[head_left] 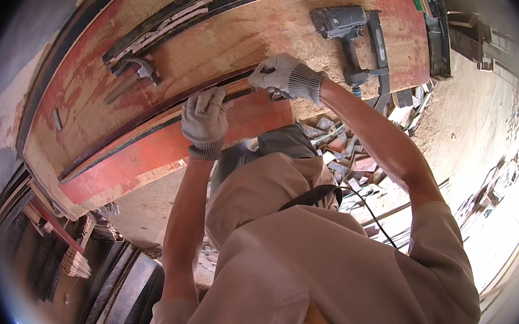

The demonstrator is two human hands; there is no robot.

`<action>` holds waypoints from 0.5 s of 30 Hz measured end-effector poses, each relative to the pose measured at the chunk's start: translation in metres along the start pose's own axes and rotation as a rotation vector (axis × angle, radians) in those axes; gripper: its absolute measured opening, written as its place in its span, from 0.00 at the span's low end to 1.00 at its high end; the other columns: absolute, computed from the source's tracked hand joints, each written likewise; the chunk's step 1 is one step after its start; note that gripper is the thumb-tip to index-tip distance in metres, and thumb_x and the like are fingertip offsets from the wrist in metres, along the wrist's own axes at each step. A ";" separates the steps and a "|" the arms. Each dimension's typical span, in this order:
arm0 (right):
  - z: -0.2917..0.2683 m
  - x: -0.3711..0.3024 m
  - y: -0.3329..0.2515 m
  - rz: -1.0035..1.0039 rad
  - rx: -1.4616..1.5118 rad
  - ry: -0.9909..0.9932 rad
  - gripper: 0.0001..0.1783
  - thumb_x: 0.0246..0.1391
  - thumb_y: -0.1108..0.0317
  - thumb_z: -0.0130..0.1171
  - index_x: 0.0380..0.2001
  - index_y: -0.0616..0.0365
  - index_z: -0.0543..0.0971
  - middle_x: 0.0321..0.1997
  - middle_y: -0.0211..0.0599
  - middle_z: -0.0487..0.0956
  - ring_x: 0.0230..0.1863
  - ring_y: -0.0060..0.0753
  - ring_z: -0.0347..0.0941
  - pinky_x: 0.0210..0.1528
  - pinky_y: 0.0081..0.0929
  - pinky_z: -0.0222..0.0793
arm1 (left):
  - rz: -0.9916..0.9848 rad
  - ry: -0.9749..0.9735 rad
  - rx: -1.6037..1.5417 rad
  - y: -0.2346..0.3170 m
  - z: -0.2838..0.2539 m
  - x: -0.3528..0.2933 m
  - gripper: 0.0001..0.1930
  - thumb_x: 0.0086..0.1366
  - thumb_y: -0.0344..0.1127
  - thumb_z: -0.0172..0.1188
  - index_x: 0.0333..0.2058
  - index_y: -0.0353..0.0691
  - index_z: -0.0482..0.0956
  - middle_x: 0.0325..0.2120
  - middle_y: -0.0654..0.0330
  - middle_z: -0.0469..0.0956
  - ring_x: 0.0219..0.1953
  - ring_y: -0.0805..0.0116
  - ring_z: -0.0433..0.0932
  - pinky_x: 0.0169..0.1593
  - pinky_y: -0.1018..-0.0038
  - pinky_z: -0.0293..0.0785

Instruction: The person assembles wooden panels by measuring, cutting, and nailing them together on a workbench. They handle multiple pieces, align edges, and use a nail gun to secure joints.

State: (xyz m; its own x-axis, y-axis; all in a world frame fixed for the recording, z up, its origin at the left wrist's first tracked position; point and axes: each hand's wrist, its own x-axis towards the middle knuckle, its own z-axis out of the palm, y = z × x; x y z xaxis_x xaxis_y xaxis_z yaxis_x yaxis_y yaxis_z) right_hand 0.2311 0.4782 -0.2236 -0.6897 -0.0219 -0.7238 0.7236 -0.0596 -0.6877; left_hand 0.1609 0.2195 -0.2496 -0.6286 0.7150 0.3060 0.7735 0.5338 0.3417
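Observation:
A long red-faced plywood strip (134, 164) lies along the near side of the workbench, with a narrow wooden batten (116, 144) along its far edge. My left hand (205, 119), in a grey-white knit glove, is closed over the batten and strip near their middle. Farther right, my right hand (287, 77), gloved alike, is bent at the right end of these pieces with its fingers pinched. A small dark bit shows under that palm, but what the fingers hold is hidden.
A black nail gun (346, 36) lies at the bench's right. At the left are a claw hammer (135, 80) and a small metal piece (57, 119). Long dark strips (179, 20) lie along the far side. Wood offcuts (348, 149) litter the floor; stacked boards (125, 286) stand lower left.

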 end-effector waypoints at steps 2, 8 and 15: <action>0.001 0.005 -0.005 0.019 0.026 -0.048 0.20 0.59 0.52 0.71 0.29 0.61 0.83 0.22 0.31 0.78 0.22 0.22 0.74 0.25 0.24 0.75 | 0.009 0.015 -0.019 0.003 -0.008 0.001 0.24 0.49 0.42 0.79 0.48 0.54 0.87 0.45 0.71 0.83 0.47 0.62 0.80 0.49 0.62 0.76; 0.017 -0.018 -0.011 0.347 0.123 -0.220 0.15 0.59 0.59 0.69 0.30 0.62 0.86 0.24 0.31 0.83 0.23 0.23 0.77 0.23 0.25 0.74 | -0.019 0.071 -0.095 0.023 -0.035 0.016 0.23 0.49 0.38 0.78 0.47 0.52 0.88 0.43 0.71 0.82 0.46 0.63 0.80 0.48 0.62 0.76; 0.000 -0.071 0.034 0.431 0.219 -0.080 0.25 0.60 0.41 0.68 0.30 0.55 0.86 0.26 0.29 0.83 0.22 0.21 0.76 0.24 0.22 0.72 | -0.038 -0.058 -0.113 0.009 -0.025 0.013 0.20 0.53 0.35 0.76 0.47 0.46 0.88 0.45 0.62 0.84 0.48 0.56 0.81 0.52 0.59 0.78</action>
State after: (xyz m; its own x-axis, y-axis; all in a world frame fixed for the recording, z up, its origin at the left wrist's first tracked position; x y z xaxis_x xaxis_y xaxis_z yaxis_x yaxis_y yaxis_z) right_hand 0.3043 0.4773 -0.1958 -0.3345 -0.1666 -0.9276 0.9268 -0.2366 -0.2917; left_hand 0.1573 0.2227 -0.2206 -0.6489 0.7219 0.2404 0.7332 0.5088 0.4512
